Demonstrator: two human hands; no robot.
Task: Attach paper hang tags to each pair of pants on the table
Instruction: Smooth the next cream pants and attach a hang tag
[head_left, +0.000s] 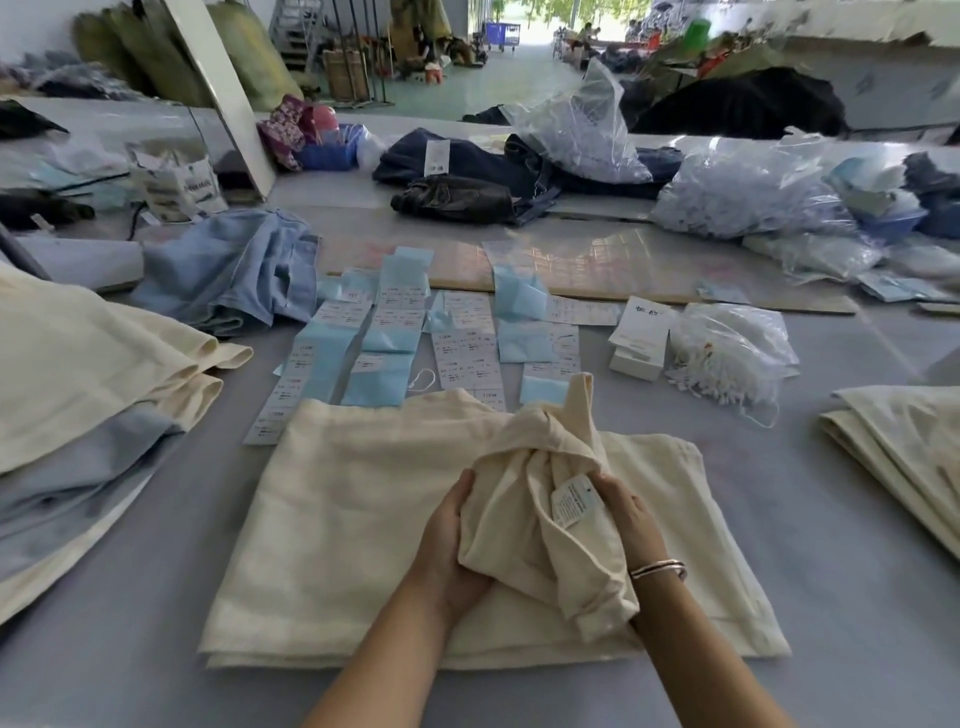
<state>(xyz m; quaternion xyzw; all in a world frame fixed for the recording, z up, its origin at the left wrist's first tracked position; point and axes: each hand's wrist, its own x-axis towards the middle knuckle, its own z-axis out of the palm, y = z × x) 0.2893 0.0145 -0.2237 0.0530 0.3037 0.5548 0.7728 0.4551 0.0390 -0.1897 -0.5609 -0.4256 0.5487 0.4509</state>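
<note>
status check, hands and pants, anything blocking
Left hand and right hand both grip bunched cream pants, white sewn-in label exposed. Hang tags lie beyond, untouched. Nothing in the way.

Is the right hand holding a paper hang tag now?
No, the right hand grips the cream pants beside a sewn-in label.

Cream pants (363, 519), pale-blue tag sheets (384, 338)
</note>
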